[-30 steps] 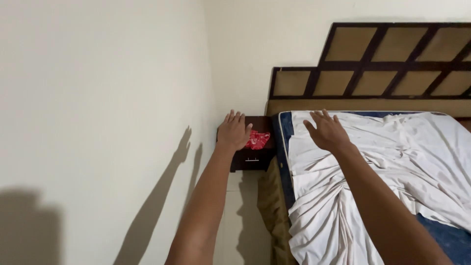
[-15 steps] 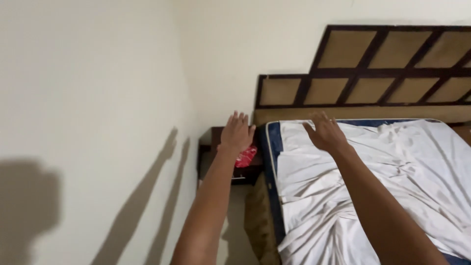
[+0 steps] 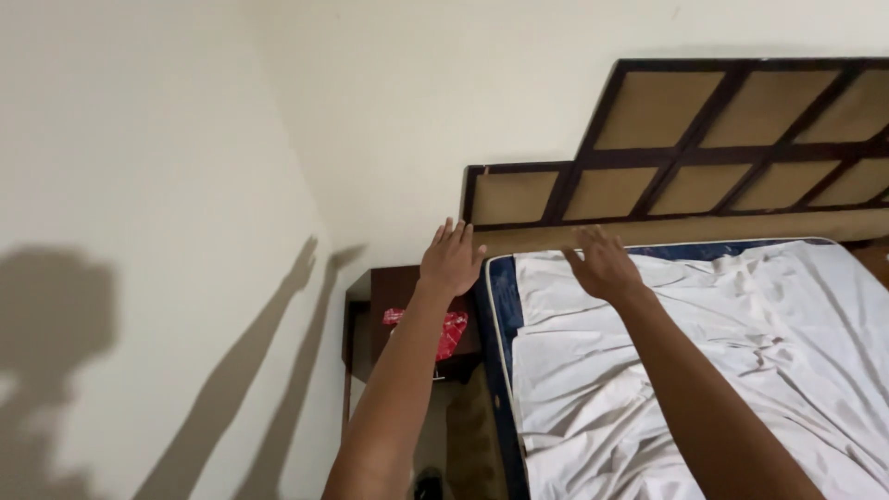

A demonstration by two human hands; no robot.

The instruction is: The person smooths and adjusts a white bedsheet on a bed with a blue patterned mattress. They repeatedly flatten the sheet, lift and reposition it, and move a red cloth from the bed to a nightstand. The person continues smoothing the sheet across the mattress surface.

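Note:
My left hand (image 3: pixel 450 258) is stretched out with fingers apart, holding nothing, above the gap between a dark nightstand (image 3: pixel 389 289) and the top left corner of the mattress (image 3: pixel 501 315). My right hand (image 3: pixel 604 265) is also spread and empty, hovering over the wrinkled white sheet (image 3: pixel 704 352) near the head of the bed. A red packet (image 3: pixel 451 331) lies on the nightstand, partly hidden by my left forearm. The blue edge of the mattress shows beside the sheet.
A dark-framed headboard (image 3: pixel 704 139) with tan panels stands against the cream wall behind the bed. A second wall (image 3: pixel 139 231) runs along the left and carries shadows of my arms. The nightstand sits in the corner between wall and bed.
The view has shifted, so the bed and nightstand now sit further right and lower. Both hands stay spread and empty, now closer to the mattress's top left corner.

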